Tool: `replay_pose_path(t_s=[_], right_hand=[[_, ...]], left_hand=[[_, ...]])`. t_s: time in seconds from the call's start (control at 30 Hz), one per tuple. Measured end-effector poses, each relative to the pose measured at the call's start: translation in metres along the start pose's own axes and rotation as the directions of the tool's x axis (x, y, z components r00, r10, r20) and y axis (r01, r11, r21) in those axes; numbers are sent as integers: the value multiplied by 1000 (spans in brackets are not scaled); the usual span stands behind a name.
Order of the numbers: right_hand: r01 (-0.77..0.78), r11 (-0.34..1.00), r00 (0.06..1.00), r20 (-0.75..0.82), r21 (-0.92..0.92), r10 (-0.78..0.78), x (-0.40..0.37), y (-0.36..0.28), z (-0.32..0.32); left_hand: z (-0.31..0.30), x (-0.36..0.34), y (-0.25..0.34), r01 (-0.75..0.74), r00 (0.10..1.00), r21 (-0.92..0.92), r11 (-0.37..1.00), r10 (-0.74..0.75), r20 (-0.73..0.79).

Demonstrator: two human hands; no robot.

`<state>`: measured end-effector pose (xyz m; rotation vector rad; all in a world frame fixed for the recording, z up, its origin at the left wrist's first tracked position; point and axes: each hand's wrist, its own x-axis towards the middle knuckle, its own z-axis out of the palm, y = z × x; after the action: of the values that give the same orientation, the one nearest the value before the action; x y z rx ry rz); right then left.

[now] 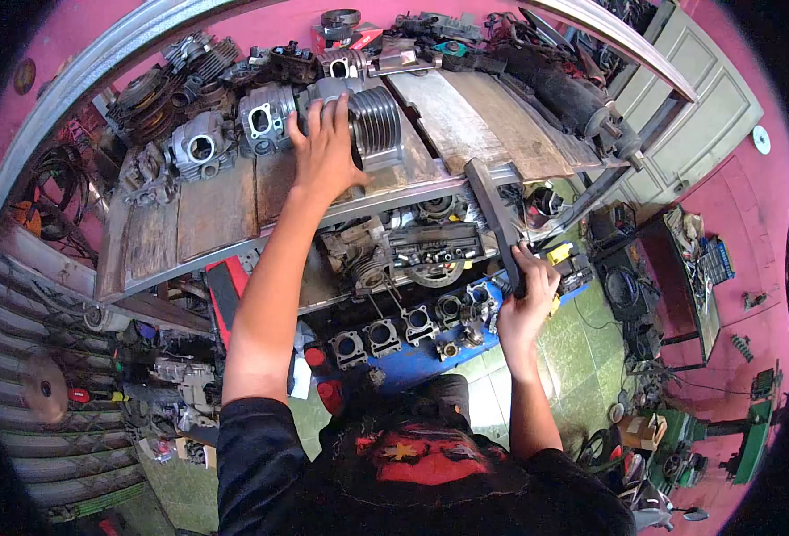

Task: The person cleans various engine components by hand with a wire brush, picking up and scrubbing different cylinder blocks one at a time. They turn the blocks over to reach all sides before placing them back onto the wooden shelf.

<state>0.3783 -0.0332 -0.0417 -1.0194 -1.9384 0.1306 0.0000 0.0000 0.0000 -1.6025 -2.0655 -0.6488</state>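
Note:
My left hand (pixel 325 150) is spread over the bench top, its fingers against or just in front of a grey finned engine cylinder (pixel 376 125); contact is hard to tell. Just left of it stands a cylinder head or block (pixel 265 121) with an oval opening, and further left another grey engine casting (pixel 201 145). My right hand (pixel 528 290) is closed round the lower end of a dark rectangular metal bar (pixel 494 214). The bar's upper end reaches the front edge of the wooden bench (pixel 216 210).
Several cylinder blocks (pixel 382 337) line a blue surface (pixel 394 368) below the bench. More engine parts crowd the shelf (pixel 323 281) underneath. A dark exhaust muffler (pixel 573 98) lies at the bench's right end. A metal frame beam (pixel 82 98) arches overhead. A green machine (pixel 680 447) stands at lower right.

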Motion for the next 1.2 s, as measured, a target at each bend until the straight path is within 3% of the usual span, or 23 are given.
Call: replay_pose_path(t_s=[0.17,0.3,0.4,0.5,0.67,0.77,0.97,1.03,1.1,1.13,1.2], right_hand=[[14,1000,1000,-9,21,-14,-5,-5,4],[26,999,999,-27,22,-25,-1,-4,-1],[46,998,998,-37,36,-44,2,-3,-4],[65,997,996,-58,30,-63,8,-6,-5],[115,993,990,-88,20,-113,28,-19,-15],[152,988,983,-105,32,-148,46,-32,-18],[324,946,945,59,-26,-323,86,-62,2],[409,906,904,181,-106,-387,92,-75,13],[435,894,890,200,-104,-410,93,-79,29],[465,872,880,193,-152,-435,96,-85,36],[486,857,871,180,-174,-457,109,-91,57]], left_hand=[[-7,-3,-4,-103,994,11,995,103,-20],[-7,0,1,-94,994,-35,995,91,-64],[-10,3,11,-42,996,-73,996,36,-81],[-15,6,20,3,1000,-77,997,-4,-13],[-8,0,29,134,984,-236,962,-101,147],[-5,-6,31,152,985,-241,958,-126,121],[18,-34,21,121,991,-262,957,-130,-17],[14,-36,26,196,981,-320,927,-189,53],[19,-37,26,176,983,-284,942,-186,-7],[16,-36,26,215,976,-293,932,-201,78],[13,-38,29,213,977,-286,934,-210,42]])
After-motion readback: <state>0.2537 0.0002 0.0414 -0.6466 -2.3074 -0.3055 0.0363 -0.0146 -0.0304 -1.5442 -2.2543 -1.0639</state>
